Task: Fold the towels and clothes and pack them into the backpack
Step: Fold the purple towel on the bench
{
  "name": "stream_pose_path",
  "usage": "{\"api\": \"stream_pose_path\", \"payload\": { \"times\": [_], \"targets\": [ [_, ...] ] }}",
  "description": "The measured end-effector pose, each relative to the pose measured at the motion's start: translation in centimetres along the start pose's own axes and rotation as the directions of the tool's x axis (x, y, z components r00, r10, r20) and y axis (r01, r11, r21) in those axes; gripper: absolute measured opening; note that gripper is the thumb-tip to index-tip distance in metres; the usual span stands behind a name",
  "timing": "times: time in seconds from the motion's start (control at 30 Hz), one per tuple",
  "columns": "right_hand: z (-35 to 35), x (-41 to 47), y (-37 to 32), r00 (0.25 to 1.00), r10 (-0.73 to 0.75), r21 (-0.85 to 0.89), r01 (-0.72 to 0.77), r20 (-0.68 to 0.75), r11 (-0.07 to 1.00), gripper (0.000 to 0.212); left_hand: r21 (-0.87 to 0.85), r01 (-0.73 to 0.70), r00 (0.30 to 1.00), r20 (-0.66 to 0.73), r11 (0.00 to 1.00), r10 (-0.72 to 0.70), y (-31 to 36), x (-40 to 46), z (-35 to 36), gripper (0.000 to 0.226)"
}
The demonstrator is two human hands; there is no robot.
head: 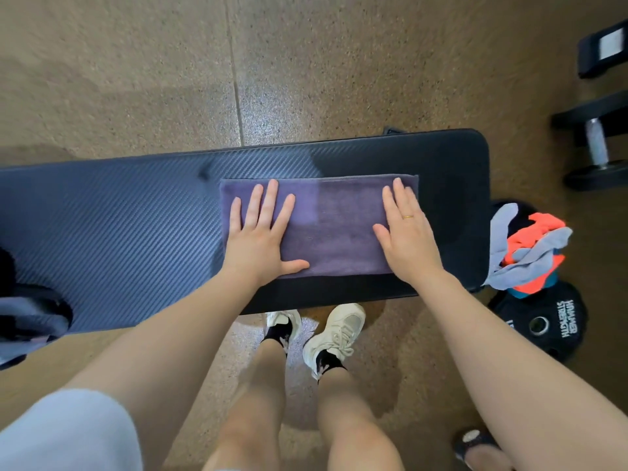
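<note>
Beside "HAMMER STRENGTH" plate point(557, 321), hands point(334, 229) flatten towel point(326, 232).

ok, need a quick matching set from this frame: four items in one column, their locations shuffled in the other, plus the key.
Items:
1. purple folded towel
2. orange and grey clothes pile
3. black steel-handled dumbbell
4. gold ring

Places:
A. floor, far right
B. on the right hand
C. flat on the black padded bench, under both palms
D. on the black weight plate, right of the bench

Pairs: 1-C, 2-D, 3-A, 4-B
</note>
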State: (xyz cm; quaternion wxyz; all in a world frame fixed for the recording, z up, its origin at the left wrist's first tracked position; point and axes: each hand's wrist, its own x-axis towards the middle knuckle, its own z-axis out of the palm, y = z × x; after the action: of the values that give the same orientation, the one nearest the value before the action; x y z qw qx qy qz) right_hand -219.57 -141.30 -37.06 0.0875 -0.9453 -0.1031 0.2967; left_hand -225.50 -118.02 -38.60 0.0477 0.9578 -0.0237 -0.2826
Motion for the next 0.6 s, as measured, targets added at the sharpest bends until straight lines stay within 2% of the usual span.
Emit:
{"api": "stream_pose_path", "payload": {
  "times": [0.07,0.13,0.2,0.3,0.37,0.43,0.5,0.53,0.6],
  "targets": [
    [-0.8,-0.5,-0.3,0.991,0.121,0.131,-0.114,-0.050,0.985,0.056,0.026,0.029,0.999,0.038,0.999,-0.030,0.9,0.0,-1.1,0.114],
    [-0.8,-1.2,-0.8,0.944,0.320,0.215,-0.298,-0.075,0.930,0.060,0.010,0.006,0.999,0.042,1.000,-0.006,1.9,0.0,-2.2,0.112],
    [-0.5,-1.5,-1.2,0.895,0.442,0.227,-0.418,-0.062,0.879,0.065,-0.002,-0.094,0.995,0.010,0.996,0.094,3.2,0.3,-2.7,0.102],
    [-0.2,-1.1,-1.6,0.831,0.555,0.283,-0.523,-0.042,0.804,0.061,0.025,-0.279,0.958,-0.063,0.960,0.280,5.0,1.2,-3.2,0.085],
    [0.0,-0.7,-1.9,0.760,0.650,0.443,-0.578,-0.012,0.685,0.052,0.077,-0.342,0.940,0.026,0.937,0.341,5.8,1.7,-2.7,0.083],
    [-0.1,-0.6,-2.1,0.745,0.662,0.597,-0.568,0.081,0.567,0.040,0.093,-0.310,0.949,0.087,0.946,0.303,6.2,2.0,-2.1,0.084],
    [-0.6,-0.6,-2.1,0.777,0.604,0.683,-0.539,0.177,0.492,0.029,0.092,-0.278,0.957,0.108,0.956,0.268,6.5,2.2,-2.2,0.086],
    [-1.1,-0.7,-2.1,0.809,0.558,0.689,-0.512,0.185,0.513,0.027,0.081,-0.273,0.957,0.122,0.959,0.262,6.6,2.2,-2.4,0.086],
    [-2.1,-1.3,-2.6,0.898,0.420,0.646,-0.397,0.129,0.652,0.034,0.031,-0.278,0.953,0.136,0.960,0.271,6.6,2.1,-3.3,0.078]
  ]
}}
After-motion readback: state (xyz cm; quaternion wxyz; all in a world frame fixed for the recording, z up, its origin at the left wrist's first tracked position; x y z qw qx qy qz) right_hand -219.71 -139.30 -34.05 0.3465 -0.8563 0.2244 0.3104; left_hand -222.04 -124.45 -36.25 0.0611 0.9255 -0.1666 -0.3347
